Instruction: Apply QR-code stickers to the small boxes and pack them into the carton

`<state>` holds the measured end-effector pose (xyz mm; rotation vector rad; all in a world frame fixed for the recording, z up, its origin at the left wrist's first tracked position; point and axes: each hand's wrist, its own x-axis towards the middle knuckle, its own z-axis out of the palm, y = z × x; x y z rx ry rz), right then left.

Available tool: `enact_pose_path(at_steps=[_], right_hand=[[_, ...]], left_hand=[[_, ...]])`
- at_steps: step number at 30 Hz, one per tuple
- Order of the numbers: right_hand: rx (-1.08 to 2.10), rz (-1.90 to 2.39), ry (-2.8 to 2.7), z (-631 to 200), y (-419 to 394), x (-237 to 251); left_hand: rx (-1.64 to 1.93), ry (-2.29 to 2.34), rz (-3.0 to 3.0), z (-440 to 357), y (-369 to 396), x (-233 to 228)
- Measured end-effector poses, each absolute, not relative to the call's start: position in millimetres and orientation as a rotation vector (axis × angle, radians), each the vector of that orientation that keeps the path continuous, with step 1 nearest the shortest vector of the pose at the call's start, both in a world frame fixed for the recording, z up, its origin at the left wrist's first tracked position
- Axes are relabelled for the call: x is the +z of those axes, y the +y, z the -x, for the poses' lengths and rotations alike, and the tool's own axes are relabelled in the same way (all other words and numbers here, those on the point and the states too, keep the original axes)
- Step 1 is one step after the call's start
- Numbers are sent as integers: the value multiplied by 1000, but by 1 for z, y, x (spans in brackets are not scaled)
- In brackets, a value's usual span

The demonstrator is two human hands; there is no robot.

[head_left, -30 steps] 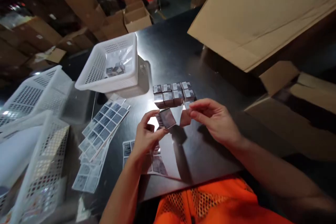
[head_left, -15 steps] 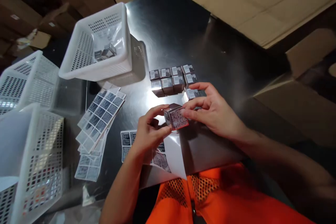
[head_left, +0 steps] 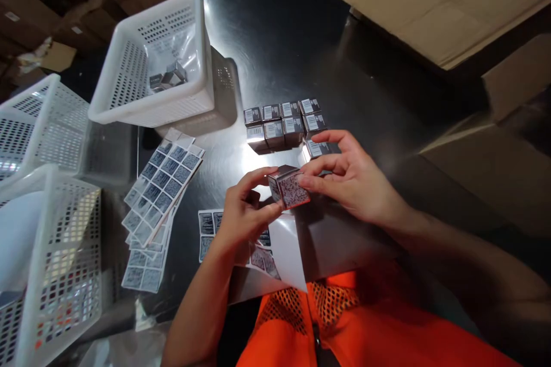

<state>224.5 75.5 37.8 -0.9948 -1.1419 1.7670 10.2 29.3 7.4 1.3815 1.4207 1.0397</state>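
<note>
A small shiny box (head_left: 289, 188) is between my hands, with a dark, finely printed sticker (head_left: 295, 190) on the face toward me. My left hand (head_left: 243, 206) grips the box from the left, thumb at its lower edge and fingers at the top. From the right, my right hand (head_left: 350, 178) pinches its upper right corner, the thumb on the sticker's edge. Behind it several matching small boxes (head_left: 283, 125) stand in rows, barcode labels up; one more box (head_left: 317, 148) is partly hidden by my right fingers. Under my left wrist lies a sticker sheet (head_left: 207, 235), part of its white backing bare.
A fanned stack of sticker sheets (head_left: 166, 183) lies on the metal table (head_left: 275, 40) to the left. Beyond it a white basket (head_left: 161, 116) holds small boxes and clear plastic. More white baskets (head_left: 73, 241) line the left edge. Large cardboard boxes (head_left: 430, 6) stand at the right.
The camera view has shifted slightly, so the table's contents appear a little higher. My hands keep nearly the same grip on the box.
</note>
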Motion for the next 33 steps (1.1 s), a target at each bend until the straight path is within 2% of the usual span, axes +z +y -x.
enact_pose_path(at_steps=[13,21,23,28,33], right_hand=[[1741,998,-1130,-221,72,37],[1527,1064,-1174,-220,72,31],[1610,1056,-1142,-222,78,28],[2073,892,-1112,-225,92,24],[2184,789,-1110,-225,96,20]], left_hand=[[1081,1441,-1315,-17,27,13],[1102,1460,-1469,-15,25,11],[1098,1422,-1455,-14,23,11],[1015,1270,-1375,-7,22,12],[1036,1143,-1220,-4,25,17]])
